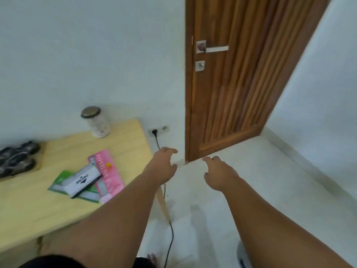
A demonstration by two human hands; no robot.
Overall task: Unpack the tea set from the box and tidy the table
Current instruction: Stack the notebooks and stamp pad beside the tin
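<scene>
Both hands, left hand (163, 167) and right hand (219, 176), reach out empty with fingers spread over the floor (251, 171), beside the worktop (29, 206); no box or tea set is visible, probably they search it.

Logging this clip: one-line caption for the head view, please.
Both empty hands, left hand and right hand, reach out over white floor beside a light wooden table.
</scene>
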